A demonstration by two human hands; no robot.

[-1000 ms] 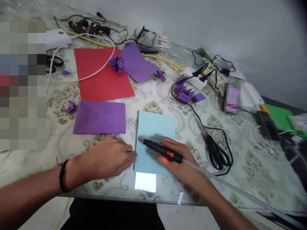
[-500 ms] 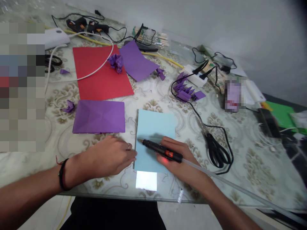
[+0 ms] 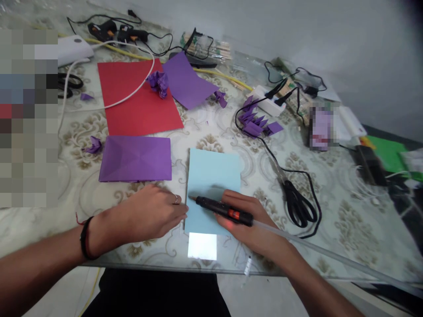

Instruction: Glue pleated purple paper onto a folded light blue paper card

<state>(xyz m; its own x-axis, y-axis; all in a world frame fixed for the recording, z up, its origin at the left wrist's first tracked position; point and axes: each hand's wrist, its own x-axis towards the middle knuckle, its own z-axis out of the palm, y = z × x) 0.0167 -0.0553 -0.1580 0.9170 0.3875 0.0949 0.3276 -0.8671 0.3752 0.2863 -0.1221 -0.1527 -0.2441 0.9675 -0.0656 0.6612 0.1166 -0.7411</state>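
A sheet of light blue paper (image 3: 214, 167) lies flat in front of me. My left hand (image 3: 158, 211) is closed at its left edge, fingers curled together and fingertips on that edge; the grip underneath is hidden. Held in my right hand (image 3: 247, 211) over the sheet is a slim black hot glue gun (image 3: 224, 210) with an orange-red patch. Its metal tip points left, close to the paper's left edge; whether it touches, I cannot tell. A long clear glue stick (image 3: 313, 250) trails from its rear end. A red glow shows on my fingers beneath it.
Left of the sheet lies a folded purple paper piece (image 3: 137, 158). Behind are red paper (image 3: 132, 97), flat purple paper (image 3: 188, 81) and crumpled purple paper (image 3: 158, 83). Black-handled scissors (image 3: 299, 204), a black cord and a white power strip (image 3: 269, 101) are to the right.
The glue gun's tip has shifted slightly down along the paper's left edge. The whole view has also moved a little; both hands keep their hold.
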